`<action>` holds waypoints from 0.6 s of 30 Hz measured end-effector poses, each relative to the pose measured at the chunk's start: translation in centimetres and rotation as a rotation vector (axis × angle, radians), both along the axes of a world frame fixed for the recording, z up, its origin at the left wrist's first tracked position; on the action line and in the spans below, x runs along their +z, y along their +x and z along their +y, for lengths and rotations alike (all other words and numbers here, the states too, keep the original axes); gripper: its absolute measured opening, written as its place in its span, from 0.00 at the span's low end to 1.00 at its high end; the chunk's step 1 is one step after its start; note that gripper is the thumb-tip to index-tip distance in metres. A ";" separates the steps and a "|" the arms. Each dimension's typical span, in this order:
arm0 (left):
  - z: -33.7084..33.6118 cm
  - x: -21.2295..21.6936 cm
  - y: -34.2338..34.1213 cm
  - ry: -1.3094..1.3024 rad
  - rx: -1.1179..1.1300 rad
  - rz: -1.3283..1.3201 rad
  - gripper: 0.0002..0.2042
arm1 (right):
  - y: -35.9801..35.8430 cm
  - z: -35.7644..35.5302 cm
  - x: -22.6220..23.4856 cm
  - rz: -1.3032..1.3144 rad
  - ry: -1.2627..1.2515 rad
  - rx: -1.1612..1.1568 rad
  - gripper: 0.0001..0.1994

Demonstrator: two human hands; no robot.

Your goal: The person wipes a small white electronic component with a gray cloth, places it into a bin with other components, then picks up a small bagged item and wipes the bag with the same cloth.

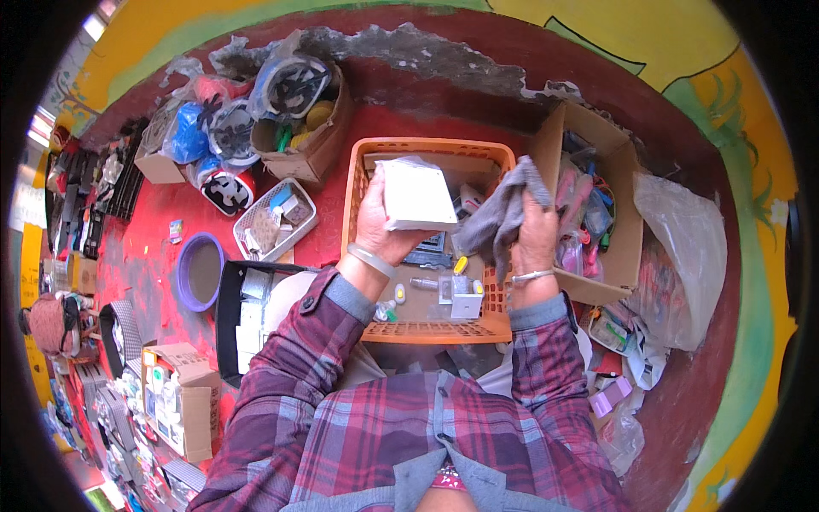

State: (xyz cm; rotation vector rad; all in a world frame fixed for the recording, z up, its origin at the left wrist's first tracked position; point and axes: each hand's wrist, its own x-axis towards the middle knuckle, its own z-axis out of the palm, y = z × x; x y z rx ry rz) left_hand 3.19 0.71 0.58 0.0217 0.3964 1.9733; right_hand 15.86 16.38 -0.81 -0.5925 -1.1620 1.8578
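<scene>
In my left hand [375, 224] is a white square box [418, 194], gripped along its left side and lower edge with its broad face up. A crumpled grey cloth [503, 213] hangs from my right hand [536, 239], whose fingers are closed on it. Both hands are above an orange plastic basket [351, 183], and the cloth is close to the right edge of the box. Inside the basket lie a small white square piece [466, 305], a yellow-and-white item [461, 265] and several other small things. The box and my arms hide part of the basket.
A cardboard box [631, 222] with colourful items stands right of the basket. Behind left, another carton [311, 158] holds wrapped helmets [294, 85]. A white tray [286, 239], a purple-rimmed bowl [181, 277] and a black box [229, 324] are at the left. Clear plastic sheeting [687, 256] lies far right.
</scene>
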 end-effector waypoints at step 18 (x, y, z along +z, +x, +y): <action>1.5 -5.2 4.0 -0.180 0.110 -0.172 0.19 | -1.3 -6.6 -1.9 -0.281 1.068 0.208 0.19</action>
